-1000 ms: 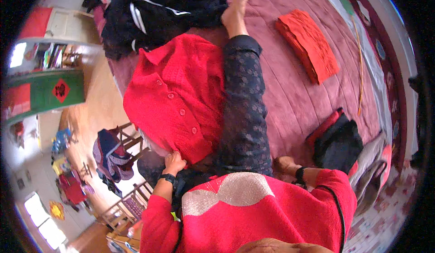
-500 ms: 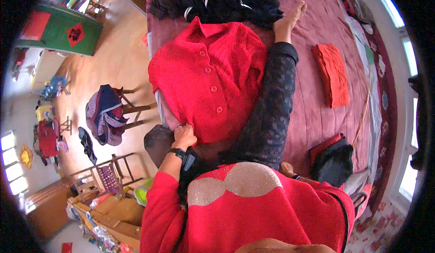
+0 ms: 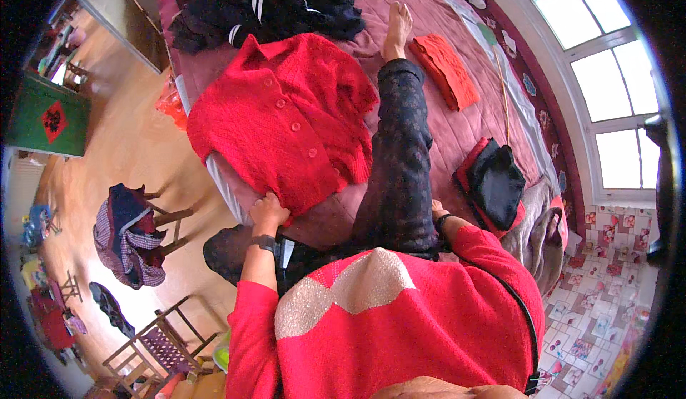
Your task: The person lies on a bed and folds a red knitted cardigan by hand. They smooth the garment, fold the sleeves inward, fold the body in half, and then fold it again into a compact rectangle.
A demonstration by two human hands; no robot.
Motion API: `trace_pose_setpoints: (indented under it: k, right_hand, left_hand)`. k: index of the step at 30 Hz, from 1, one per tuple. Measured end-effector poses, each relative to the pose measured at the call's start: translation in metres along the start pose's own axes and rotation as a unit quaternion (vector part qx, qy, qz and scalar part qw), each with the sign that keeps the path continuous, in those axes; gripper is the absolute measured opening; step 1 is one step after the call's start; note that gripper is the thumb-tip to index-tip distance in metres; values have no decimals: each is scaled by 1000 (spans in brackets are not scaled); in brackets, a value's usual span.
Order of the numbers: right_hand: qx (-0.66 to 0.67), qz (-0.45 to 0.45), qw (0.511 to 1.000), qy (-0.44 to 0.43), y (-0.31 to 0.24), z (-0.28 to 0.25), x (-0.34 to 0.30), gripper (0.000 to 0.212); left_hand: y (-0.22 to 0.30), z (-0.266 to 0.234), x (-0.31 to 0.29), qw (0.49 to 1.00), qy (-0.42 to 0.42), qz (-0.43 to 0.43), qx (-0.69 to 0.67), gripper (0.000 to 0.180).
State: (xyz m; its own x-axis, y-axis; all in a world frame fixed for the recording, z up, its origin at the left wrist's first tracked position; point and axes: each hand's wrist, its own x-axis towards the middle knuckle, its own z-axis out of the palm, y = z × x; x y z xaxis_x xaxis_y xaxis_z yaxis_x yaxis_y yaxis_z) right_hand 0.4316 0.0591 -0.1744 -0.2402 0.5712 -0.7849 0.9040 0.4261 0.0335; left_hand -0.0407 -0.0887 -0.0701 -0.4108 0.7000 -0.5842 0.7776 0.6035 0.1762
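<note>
A red knitted button-front cardigan (image 3: 286, 116) lies spread on the bed, in front of me and to the left of my outstretched leg (image 3: 401, 134). My left hand (image 3: 269, 212) is closed on the cardigan's near lower edge, fingers pinching the knit. Beside my right thigh, my right hand (image 3: 437, 209) is down low near the bed; its fingers are small and partly hidden, so I cannot make out their shape.
Black clothes with white stripes (image 3: 264, 9) are heaped beyond the cardigan. Right of my leg lie a folded orange cloth (image 3: 446, 72) and a black and red folded item (image 3: 498, 184). A stool draped with clothes (image 3: 128, 234) stands on the floor left.
The view has turned, so the bed sits further left and more window shows. My right hand is more visible beside my thigh. My left hand keeps its hold on the cardigan's edge.
</note>
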Motion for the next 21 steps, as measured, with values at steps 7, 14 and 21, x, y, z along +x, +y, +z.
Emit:
trace_pose_setpoints:
  k: [7,14,21]
  right_hand:
    - [104,-34,994,30,6,-10,-17,15]
    - [262,-75,927,258,29,-112,-21,15]
    - [381,-181,809,409,-80,-240,-2,18]
  left_hand:
    - [6,3,12,999,-37,-18,11,54]
    - [-3,9,4,996,1,-21,-87,62]
    - [-22,29,3,881,38,-29,-471,40]
